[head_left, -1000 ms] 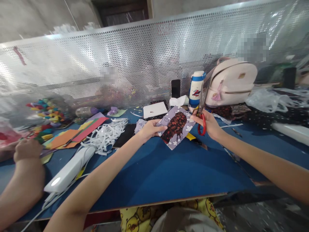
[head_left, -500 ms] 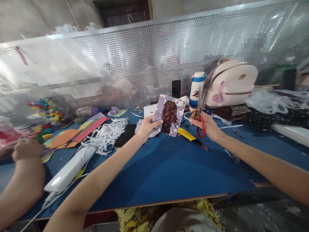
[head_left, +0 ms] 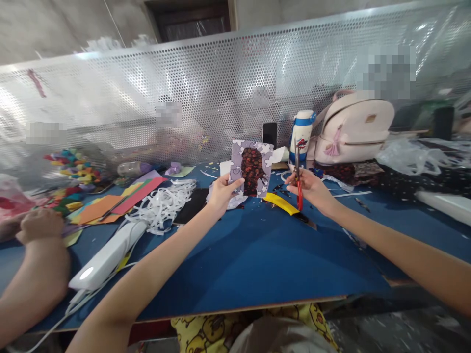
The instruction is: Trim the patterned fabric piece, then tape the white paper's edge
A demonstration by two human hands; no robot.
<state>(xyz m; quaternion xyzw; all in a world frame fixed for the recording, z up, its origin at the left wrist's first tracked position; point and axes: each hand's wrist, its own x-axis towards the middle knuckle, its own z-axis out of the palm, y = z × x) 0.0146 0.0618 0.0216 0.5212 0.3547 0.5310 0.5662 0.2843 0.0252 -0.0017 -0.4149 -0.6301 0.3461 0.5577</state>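
Between thumb and fingers, my left hand [head_left: 223,192] grips the lower left edge of a patterned card [head_left: 236,159]. The card is purple and white, and a dark piece of red-flecked fabric [head_left: 252,169] lies on its face. To the right, my right hand [head_left: 311,190] holds red-handled scissors [head_left: 299,193] with the blades pointing up, apart from the card. Below and between my hands, a yellow utility knife [head_left: 281,202] rests on the blue table [head_left: 257,255].
Left of me lie shredded white paper strips [head_left: 160,206], coloured paper sheets [head_left: 99,210], a white power strip [head_left: 106,257] and another person's arm [head_left: 40,264]. Behind stand a phone [head_left: 270,135], a bottle [head_left: 302,132] and a pale backpack [head_left: 355,130] against a perforated metal panel [head_left: 221,93].
The card has shifted slightly left and turned more upright. In my right hand the scissors have rotated, so their handles now appear edge-on.
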